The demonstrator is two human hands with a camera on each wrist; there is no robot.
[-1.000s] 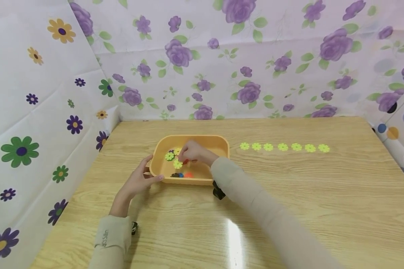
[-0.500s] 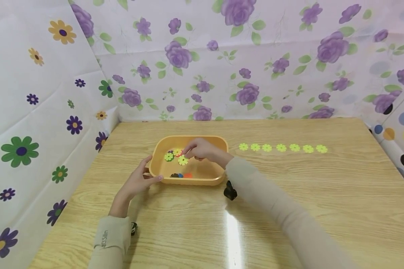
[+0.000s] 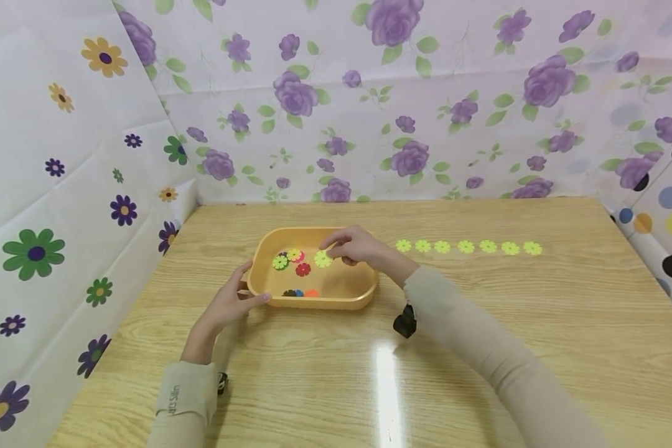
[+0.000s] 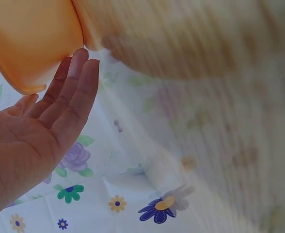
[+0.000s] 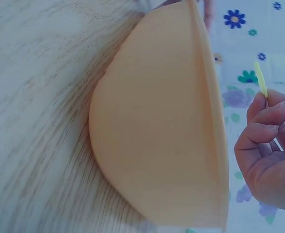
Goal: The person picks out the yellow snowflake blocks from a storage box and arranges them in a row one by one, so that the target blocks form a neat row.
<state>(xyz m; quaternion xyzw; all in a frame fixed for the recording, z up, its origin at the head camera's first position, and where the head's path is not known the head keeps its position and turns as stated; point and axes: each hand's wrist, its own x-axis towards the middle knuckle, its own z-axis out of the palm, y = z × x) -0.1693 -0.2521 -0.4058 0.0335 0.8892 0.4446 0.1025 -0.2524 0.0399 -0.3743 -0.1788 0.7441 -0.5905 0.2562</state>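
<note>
My right hand (image 3: pixel 360 245) pinches a yellow flower-shaped plastic disc (image 3: pixel 322 259) over the right half of an orange tray (image 3: pixel 313 303). In the right wrist view this disc (image 5: pixel 260 78) stands edge-on between thumb and fingertips, above the level of the rim. My left hand (image 3: pixel 228 303) holds the tray's left end, thumb on the front rim and fingers along the side; the left wrist view shows those fingers (image 4: pixel 74 104) against the outer wall. Inside the tray lie a red disc (image 3: pixel 303 269), a green-and-yellow pair (image 3: pixel 280 262) and a yellow disc on pink (image 3: pixel 295 255).
Right of the tray, several yellow discs (image 3: pixel 466 247) lie in a row on the wooden table (image 3: pixel 481 323). Orange (image 3: pixel 311 293), blue and black discs sit along the tray's front wall, partly hidden. Flowered cloth (image 3: pixel 297 155) hangs behind the table and at its sides.
My right hand has moved right and up with the yellow disc, from the tray's middle toward its right side. The red disc beneath is now uncovered. My left hand has stayed in place.
</note>
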